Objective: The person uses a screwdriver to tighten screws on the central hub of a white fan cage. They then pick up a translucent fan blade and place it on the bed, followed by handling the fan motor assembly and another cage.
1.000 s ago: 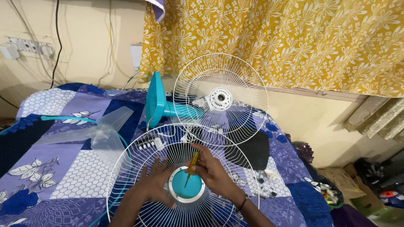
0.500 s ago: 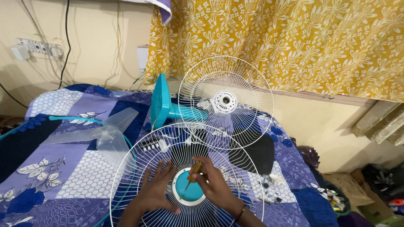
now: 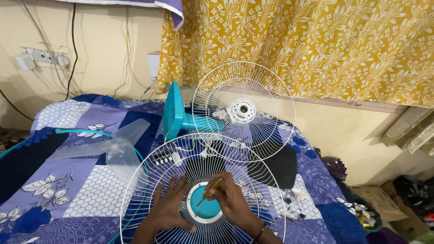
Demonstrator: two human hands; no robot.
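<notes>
A person's left hand (image 3: 169,205) lies flat, fingers spread, on a white wire fan guard (image 3: 202,190) resting on a patterned bedspread (image 3: 68,180), while the right hand (image 3: 233,201) pinches a yellow screwdriver (image 3: 210,190) over the guard's teal centre cap (image 3: 205,208)

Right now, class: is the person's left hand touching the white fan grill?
Touching. The head view shows the left hand pressed flat, fingers spread, on the wires of the white fan grill, beside its teal centre.
</notes>
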